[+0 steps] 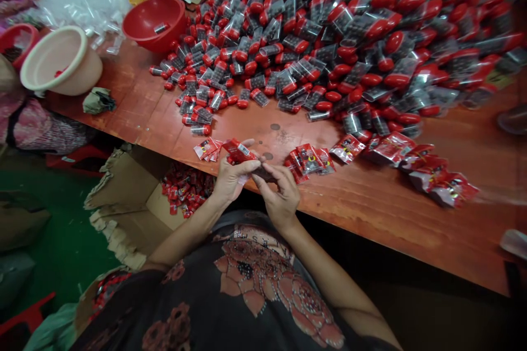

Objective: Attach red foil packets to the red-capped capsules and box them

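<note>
My left hand [234,178] is closed on a small red printed packet [239,151] just over the table's front edge. My right hand [280,191] meets it from the right, thumb and fingers pinched around a small dark object [267,172], whose kind I cannot make out. The fingertips of both hands nearly touch. To the left of my hands are a few red packets [208,149] on the table. A loose stack of similar packets [308,160] lies just right of my right hand.
A large heap of clear tubes with red caps [288,38] covers the table's back. More packets [432,167] lie to the right. A red bowl [154,19] and white tub [61,63] stand left. Below the edge, an open cardboard box [123,203] holds many red packets.
</note>
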The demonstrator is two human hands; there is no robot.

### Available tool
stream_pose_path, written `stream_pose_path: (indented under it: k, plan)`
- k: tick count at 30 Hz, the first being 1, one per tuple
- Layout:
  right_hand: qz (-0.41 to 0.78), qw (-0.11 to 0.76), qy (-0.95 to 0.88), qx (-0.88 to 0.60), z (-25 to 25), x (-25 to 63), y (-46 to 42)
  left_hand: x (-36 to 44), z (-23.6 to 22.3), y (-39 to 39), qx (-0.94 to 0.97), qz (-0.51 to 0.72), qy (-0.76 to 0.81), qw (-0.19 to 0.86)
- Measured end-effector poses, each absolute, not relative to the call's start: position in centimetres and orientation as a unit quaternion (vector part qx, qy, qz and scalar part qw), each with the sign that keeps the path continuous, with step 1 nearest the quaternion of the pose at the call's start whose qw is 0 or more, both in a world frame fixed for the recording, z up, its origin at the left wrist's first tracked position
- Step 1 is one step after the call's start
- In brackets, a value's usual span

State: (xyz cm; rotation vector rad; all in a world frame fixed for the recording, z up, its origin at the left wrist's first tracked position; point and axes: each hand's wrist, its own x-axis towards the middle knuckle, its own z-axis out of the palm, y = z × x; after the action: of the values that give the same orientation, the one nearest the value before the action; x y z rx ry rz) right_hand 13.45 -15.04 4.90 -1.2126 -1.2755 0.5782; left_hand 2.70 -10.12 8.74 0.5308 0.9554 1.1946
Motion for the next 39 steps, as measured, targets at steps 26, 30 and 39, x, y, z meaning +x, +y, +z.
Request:
stream_pose_path:
  k: [26, 30, 39]
  plan:
    - [0.277, 0.549, -0.578, -0.537, 2.7, 14.8, -14.0, 3.3, 6.8, -11.1, 0.175, 0.541, 0.469, 0.676]
    - [0.524, 0.572, -0.382, -0.501, 3.1, 15.2, -13.8, 1.3, 6.5, -9.4, 0.161, 0.555, 0.464, 0.672]
    - [0.6, 0.561, -0.326, -0.468, 3.2, 14.1, -13.9, 1.9, 7.4, -9.6, 0.228, 0.501, 0.485, 0.679]
